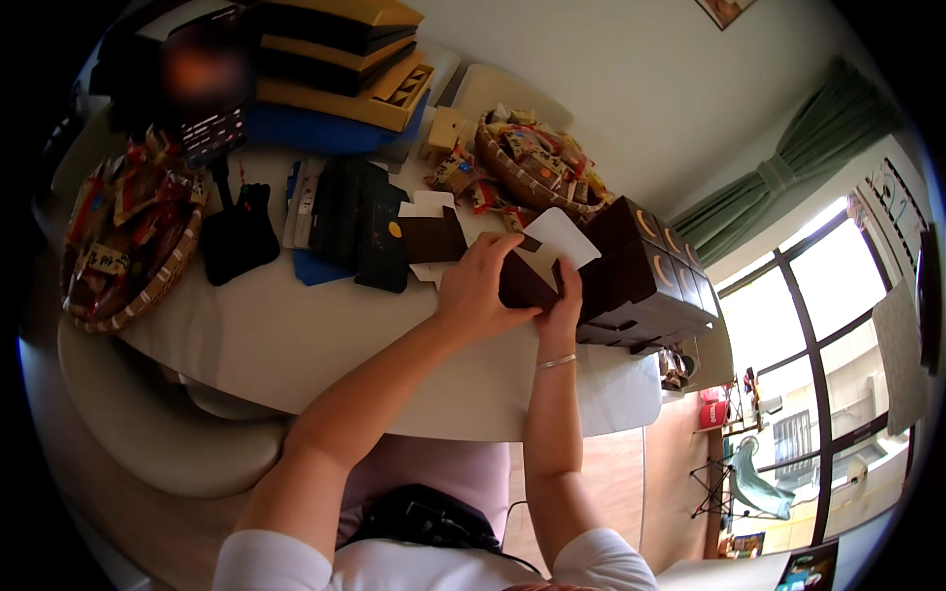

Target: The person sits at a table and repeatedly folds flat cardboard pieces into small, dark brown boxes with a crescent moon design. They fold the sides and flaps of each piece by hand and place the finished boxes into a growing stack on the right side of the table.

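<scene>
Over the table, a small dark brown cardboard box [524,284] with a pale inside and a raised white flap [560,239] is between my hands. My left hand [481,294] wraps its left side, fingers over the top edge and thumb along the near side. My right hand [561,303], below a bracelet, closes on the right side with a finger up against the flap. Just left of the box lie dark brown flaps with white tabs [434,236]; whether they belong to it I cannot tell. Several finished-looking dark boxes [641,281] stand stacked to the right.
Flat dark card sheets [350,222] lie left of centre. Wicker baskets of wrapped snacks stand at the left [133,241] and the back [542,163]. A phone on a stand [212,138] and black-and-gold boxes [340,59] are at the far left. A chair [168,414] sits near left.
</scene>
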The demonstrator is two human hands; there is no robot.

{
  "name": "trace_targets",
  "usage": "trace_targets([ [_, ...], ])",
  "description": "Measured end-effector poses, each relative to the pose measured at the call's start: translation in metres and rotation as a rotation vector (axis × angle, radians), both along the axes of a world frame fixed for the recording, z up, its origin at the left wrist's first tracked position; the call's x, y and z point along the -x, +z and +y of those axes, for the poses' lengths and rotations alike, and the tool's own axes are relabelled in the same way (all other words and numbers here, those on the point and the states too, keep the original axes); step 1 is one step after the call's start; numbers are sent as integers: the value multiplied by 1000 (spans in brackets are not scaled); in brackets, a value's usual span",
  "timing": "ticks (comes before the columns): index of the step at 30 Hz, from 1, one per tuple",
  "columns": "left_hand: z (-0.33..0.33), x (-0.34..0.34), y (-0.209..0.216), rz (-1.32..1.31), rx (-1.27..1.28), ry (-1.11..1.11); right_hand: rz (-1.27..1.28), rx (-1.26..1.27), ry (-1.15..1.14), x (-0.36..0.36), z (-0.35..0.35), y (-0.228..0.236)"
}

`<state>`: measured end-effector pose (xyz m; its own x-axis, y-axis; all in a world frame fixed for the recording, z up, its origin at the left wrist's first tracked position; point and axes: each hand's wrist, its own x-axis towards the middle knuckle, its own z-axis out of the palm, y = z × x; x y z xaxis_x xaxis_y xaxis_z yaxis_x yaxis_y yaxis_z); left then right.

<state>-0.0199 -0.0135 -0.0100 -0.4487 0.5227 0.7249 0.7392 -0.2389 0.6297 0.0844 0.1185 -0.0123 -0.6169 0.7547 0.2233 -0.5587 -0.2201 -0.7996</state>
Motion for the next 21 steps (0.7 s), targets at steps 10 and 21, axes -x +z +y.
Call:
trace_targets([
  [10,2,-10,0,195,-106,88,-18,-151,-17,-4,-11,9],
  [21,5,-7,-5,77,85,57,-192,-341,-179,9,-7,7],
])
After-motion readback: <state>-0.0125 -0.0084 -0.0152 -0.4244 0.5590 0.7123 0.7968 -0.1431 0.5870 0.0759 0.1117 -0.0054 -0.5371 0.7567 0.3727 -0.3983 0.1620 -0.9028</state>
